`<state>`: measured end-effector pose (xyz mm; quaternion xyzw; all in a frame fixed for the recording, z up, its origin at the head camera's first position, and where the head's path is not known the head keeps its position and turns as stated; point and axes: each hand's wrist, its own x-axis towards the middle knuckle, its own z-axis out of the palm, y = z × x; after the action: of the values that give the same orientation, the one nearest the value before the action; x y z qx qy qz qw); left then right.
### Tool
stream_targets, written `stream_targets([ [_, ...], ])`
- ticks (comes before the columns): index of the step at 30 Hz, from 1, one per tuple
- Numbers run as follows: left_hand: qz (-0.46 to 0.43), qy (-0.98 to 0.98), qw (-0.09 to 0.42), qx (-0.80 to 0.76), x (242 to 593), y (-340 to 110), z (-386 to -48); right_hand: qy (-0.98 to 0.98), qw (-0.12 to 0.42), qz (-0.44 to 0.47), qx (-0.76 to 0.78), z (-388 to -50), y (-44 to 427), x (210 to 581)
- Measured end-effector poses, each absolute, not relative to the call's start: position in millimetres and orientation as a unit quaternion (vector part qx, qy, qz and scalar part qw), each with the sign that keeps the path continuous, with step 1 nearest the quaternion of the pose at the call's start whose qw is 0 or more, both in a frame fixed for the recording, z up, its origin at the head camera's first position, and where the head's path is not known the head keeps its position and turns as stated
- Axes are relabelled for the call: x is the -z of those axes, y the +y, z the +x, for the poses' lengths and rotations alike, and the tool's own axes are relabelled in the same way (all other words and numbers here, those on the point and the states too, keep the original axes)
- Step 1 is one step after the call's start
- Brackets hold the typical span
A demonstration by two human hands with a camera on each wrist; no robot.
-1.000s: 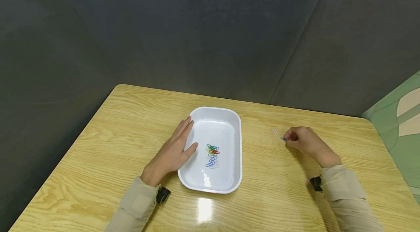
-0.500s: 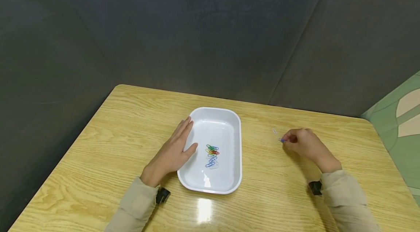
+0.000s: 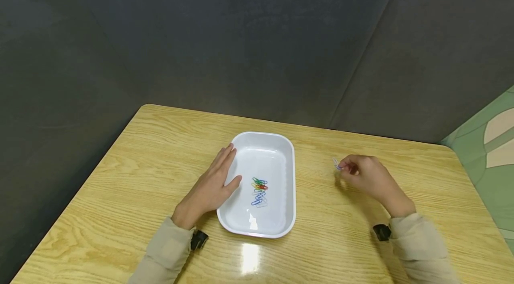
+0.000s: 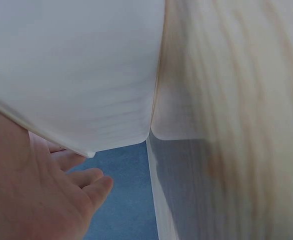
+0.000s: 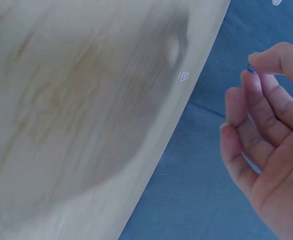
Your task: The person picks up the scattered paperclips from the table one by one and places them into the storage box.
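A white rectangular tray (image 3: 263,161) sits on the wooden table. Inside it lies a small pile of paper clips (image 3: 259,191) in green, yellow, red, blue and white. My left hand (image 3: 209,188) rests against the tray's left wall, its fingers extended along the rim; the left wrist view shows those fingers beside the wall. To the right of the tray, my right hand (image 3: 371,179) pinches a blue paper clip (image 5: 251,67) between thumb and index finger, raised above the tabletop. A white paper clip (image 5: 184,76) lies on the table just beyond that hand's fingertips.
The wooden table (image 3: 168,141) ends at a dark grey partition (image 3: 241,52) along the back. A green and beige patterned surface (image 3: 486,159) lies past the table's right edge.
My right hand has moved a little to the left with the blue paper clip, closer to the white one. The left hand and the tray stay in place.
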<state>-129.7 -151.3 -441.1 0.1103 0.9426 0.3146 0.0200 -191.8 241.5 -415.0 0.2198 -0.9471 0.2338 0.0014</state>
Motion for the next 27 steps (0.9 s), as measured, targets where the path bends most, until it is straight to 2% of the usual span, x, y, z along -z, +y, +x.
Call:
stream_targets([
  [11,0.11,0.943,0.023,-0.313,440.1,-151.2,-129.4,-0.938,0.071,0.256,-0.224,-183.1,228.6,411.4],
  [27,0.113,0.942,0.021,-0.315,440.7,-151.3,-129.8,-0.926,0.102,0.279,-0.232,-175.9,197.9,406.3],
])
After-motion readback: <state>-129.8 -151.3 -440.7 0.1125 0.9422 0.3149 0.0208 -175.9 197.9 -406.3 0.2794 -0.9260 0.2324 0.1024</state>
